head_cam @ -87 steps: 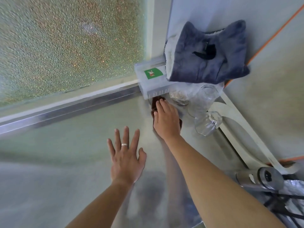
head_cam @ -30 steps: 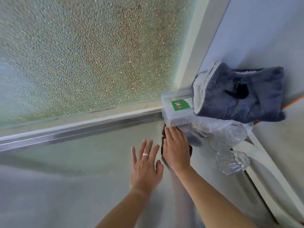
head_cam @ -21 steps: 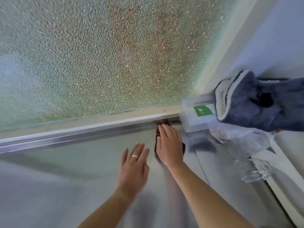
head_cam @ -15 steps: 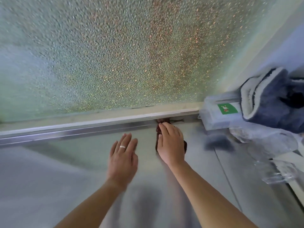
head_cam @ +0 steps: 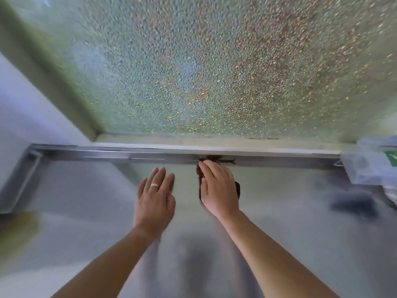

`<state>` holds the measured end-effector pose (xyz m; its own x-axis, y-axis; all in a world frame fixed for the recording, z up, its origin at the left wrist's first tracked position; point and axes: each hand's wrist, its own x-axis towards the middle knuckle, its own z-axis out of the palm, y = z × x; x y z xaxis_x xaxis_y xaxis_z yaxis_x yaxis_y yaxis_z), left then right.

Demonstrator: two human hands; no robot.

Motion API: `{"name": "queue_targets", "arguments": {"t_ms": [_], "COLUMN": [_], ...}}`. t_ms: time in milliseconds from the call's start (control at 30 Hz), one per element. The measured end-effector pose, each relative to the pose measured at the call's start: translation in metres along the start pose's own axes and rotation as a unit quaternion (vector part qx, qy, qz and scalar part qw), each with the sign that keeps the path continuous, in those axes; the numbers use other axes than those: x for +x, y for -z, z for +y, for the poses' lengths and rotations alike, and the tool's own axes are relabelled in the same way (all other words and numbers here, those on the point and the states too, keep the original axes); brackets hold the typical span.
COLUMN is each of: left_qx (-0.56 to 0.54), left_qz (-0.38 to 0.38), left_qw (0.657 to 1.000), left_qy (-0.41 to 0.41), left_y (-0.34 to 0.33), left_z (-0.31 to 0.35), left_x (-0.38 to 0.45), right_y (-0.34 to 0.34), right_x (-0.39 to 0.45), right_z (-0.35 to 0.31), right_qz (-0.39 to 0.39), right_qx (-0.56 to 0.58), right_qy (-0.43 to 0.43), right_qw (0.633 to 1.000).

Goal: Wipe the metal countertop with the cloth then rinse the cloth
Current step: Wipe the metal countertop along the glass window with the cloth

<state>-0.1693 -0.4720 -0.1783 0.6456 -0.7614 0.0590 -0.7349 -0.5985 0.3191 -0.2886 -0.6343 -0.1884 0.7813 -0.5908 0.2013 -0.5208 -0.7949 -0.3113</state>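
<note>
dark cloth (head_cam: 237,188) under right hand (head_cam: 219,190) on metal countertop (head_cam: 86,201); contents of clear box (head_cam: 369,166) unclear

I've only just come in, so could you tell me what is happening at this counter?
A person is wiping the metal countertop. The right hand presses flat on a dark reddish-brown cloth at the back edge, right under the frosted window. The left hand, wearing a ring, lies open just beside it, holding nothing. A clear plastic container with a green label sits at the far right. No rinsing yet.
</note>
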Motion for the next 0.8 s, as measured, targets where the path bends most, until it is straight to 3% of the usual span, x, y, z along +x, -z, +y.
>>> {"name": "queue_targets", "arguments": {"t_ms": [500, 800], "left_qx": [0.018, 0.003], "left_qz": [0.040, 0.055], "left_qw": [0.993, 0.991], "left_qy": [0.105, 0.120], "left_y": [0.054, 0.047], "left_z": [-0.158, -0.176], "left_x": [-0.027, -0.028], "right_y": [-0.064, -0.090], "right_x": [0.052, 0.073], "right_z": [-0.170, -0.219], "right_qz": [-0.038, -0.001], "right_qx": [0.022, 0.072], "right_qy": [0.137, 0.188], "right_qw": [0.990, 0.980]}}
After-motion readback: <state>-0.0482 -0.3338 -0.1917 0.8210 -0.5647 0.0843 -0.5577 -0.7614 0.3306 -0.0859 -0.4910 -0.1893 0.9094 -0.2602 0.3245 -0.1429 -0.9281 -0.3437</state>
